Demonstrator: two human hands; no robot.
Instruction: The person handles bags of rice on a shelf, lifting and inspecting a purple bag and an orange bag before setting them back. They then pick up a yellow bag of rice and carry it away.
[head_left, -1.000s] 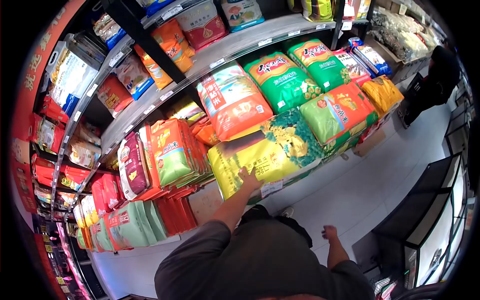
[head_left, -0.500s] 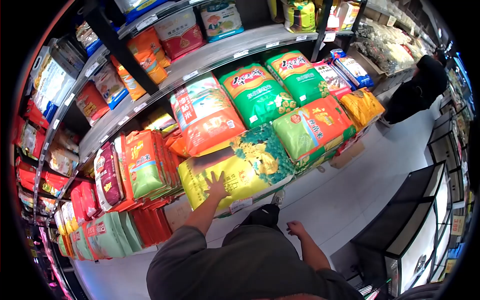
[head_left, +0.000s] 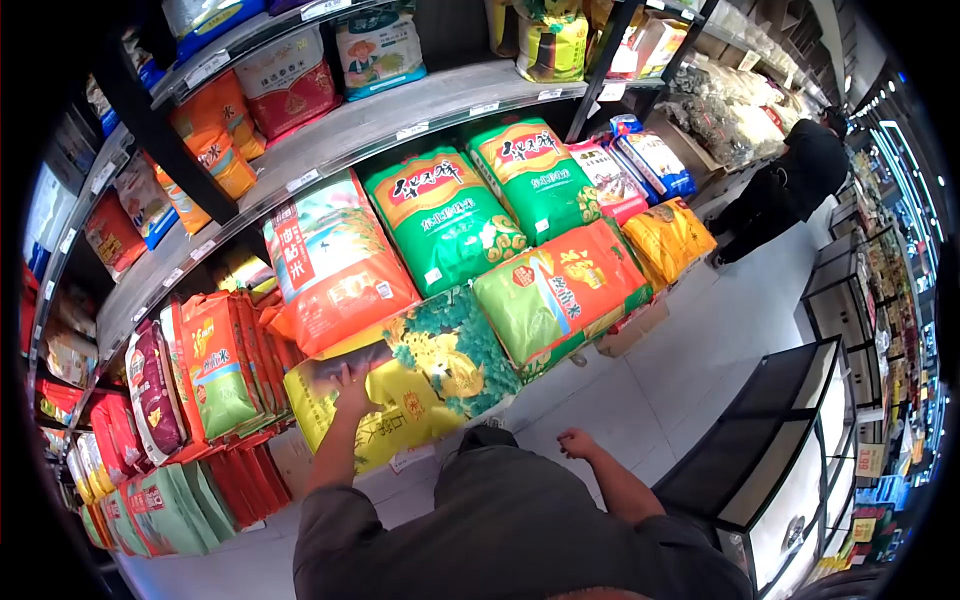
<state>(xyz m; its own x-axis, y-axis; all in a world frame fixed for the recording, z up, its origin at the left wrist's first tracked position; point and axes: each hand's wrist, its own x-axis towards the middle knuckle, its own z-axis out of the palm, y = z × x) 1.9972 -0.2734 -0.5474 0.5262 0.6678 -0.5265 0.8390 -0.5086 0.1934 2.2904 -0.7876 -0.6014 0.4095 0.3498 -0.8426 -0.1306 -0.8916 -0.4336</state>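
My left hand [head_left: 355,393] lies with fingers spread on top of a large yellow bag of rice [head_left: 405,420] with a green tree and golden pattern at its far end. The bag lies flat at the front of the display. Off to the right, my right hand [head_left: 576,443] hangs over the floor with loosely curled fingers and nothing visible in it. Behind the yellow bag lean an orange-and-white rice bag [head_left: 340,270] and two green rice bags [head_left: 440,220]. Right of it, an orange-and-green rice bag [head_left: 562,295] lies flat.
Shelves [head_left: 400,110] with more bags run along the back. Red-and-green packs [head_left: 225,370] stand stacked at left, above pale green bags [head_left: 165,505]. A black-framed display case [head_left: 770,440] stands at right. A person in black [head_left: 790,180] is in the aisle.
The view has turned right, so the shelves and bags appear shifted left. My left hand stays on the yellow rice bag, its fingers still spread. The person in black now stands more upright.
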